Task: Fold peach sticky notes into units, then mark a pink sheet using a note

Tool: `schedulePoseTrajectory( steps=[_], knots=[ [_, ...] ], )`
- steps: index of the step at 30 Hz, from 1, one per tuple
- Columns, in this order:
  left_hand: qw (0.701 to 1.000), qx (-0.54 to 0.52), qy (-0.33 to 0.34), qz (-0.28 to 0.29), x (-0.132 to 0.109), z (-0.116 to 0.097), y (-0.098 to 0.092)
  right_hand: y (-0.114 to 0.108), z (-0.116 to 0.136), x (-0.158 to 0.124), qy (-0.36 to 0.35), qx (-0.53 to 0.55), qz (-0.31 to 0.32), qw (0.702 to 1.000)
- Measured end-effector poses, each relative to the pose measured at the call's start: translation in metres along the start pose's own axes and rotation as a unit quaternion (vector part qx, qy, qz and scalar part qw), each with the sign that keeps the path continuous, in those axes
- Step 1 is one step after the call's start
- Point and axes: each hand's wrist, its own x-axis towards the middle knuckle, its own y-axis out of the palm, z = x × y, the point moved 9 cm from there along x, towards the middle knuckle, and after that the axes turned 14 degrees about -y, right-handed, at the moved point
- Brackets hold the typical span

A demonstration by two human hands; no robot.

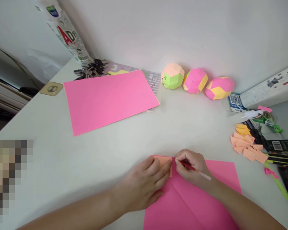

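Note:
My left hand [151, 182] lies with its fingers flat, pressing a small orange paper square [162, 159] down on a large pink sheet [177, 204]. The square lines up near the sheet's top left corner, and my fingers cover most of it. A faint diagonal crease runs across the sheet. In my right hand [192, 166], closed in a writing grip, is a slim red pen [189, 166] with a pale rear end. Its tip meets the pink sheet at the right edge of the orange square.
Another pink sheet [110, 100] lies farther back, near keys [91, 68] and a tall white can [67, 35]. Three folded-paper balls [195, 80] stand along the wall. At right are folded orange pieces [247, 145], a yellow-black tool [282, 158] and a white box [268, 86].

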Motion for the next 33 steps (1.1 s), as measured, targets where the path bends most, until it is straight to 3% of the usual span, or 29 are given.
schedulePoseTrajectory(
  steps=[33],
  knots=[
    [1.000, -0.003, -0.004, -0.008, -0.0004, 0.0004, -0.0004, 0.0002, 0.0039, -0.0002, -0.018, -0.001, 0.009, 1.000]
  ],
)
